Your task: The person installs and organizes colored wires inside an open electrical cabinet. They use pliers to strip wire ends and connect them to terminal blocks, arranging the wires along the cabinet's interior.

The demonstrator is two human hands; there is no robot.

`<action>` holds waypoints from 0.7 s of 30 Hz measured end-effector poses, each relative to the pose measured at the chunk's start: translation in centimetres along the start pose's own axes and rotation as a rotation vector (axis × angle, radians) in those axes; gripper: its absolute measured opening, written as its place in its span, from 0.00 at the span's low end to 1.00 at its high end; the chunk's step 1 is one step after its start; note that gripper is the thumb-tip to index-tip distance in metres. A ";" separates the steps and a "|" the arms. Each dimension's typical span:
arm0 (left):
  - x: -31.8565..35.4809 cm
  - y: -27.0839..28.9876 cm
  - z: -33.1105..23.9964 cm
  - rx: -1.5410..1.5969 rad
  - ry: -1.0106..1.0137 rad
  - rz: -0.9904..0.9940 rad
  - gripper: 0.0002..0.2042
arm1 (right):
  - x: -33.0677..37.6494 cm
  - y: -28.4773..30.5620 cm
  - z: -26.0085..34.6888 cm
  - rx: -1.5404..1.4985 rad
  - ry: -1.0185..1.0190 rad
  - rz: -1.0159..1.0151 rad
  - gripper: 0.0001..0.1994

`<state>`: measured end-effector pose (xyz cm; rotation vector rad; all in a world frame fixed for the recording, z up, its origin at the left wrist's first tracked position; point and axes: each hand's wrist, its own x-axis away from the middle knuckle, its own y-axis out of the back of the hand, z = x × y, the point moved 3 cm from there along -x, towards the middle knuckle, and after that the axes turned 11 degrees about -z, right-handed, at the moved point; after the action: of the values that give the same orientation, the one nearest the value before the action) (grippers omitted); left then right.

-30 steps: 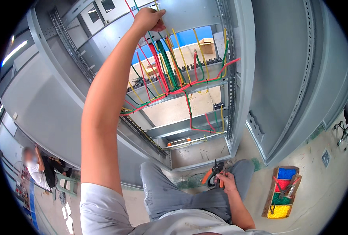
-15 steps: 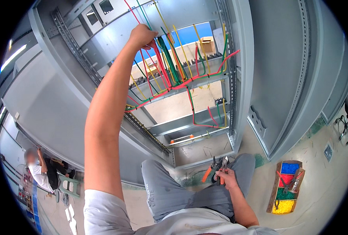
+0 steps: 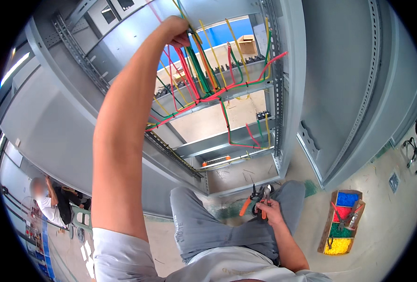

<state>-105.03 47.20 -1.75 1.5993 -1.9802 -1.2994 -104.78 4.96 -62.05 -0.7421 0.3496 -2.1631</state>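
My left hand (image 3: 175, 31) is raised high, its fingers closed round wires at the upper end of the harness. Red wires (image 3: 187, 70) and a thick green wire bundle (image 3: 200, 70) hang below it, with yellow wires (image 3: 211, 48) alongside. They run down to a tied red trunk (image 3: 210, 97) crossing the cabinet frame. Over my lap, my right hand (image 3: 271, 212) is closed on two hand tools. One is an orange-handled tool (image 3: 246, 206) with dark jaws, and the other is a pair of pliers with silver jaws (image 3: 267, 190). My fingers partly cover their handles.
The open grey cabinet (image 3: 290, 94) surrounds the wiring, with slotted rails and black terminal blocks (image 3: 263, 114). On the floor at right stands a divided box (image 3: 322, 235) of blue, red, green and yellow small parts, with more pliers on top. A co-worker (image 3: 53, 202) sits far left.
My left hand has moved slightly up along the wires and remains closed. The view has shifted a little. My right hand still holds both tools over my lap.
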 end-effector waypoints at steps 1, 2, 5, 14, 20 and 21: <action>-0.9 0.2 0.4 0.025 0.024 0.014 0.14 | 0.0 0.1 0.3 0.006 0.003 0.004 0.07; -0.9 0.4 0.2 0.014 0.020 0.005 0.13 | -0.2 0.0 0.6 0.006 0.009 0.008 0.07; -0.8 0.6 -0.1 0.021 0.010 -0.016 0.13 | -0.4 0.5 0.5 0.005 0.026 -0.003 0.06; 0.1 4.6 -0.7 -0.008 -0.239 -0.229 0.17 | 1.3 0.5 1.3 -0.003 0.052 -0.023 0.08; 21.1 2.9 3.6 0.199 -0.697 -0.404 0.15 | 2.4 -0.6 2.8 -0.035 0.105 0.032 0.08; 24.7 -0.7 7.4 0.439 -0.582 -0.218 0.15 | 2.7 -1.3 3.0 -0.048 0.113 0.084 0.07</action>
<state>-118.26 28.72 -13.89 1.8155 -2.6476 -1.6426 -105.07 3.74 -58.00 -0.6224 0.4844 -2.1285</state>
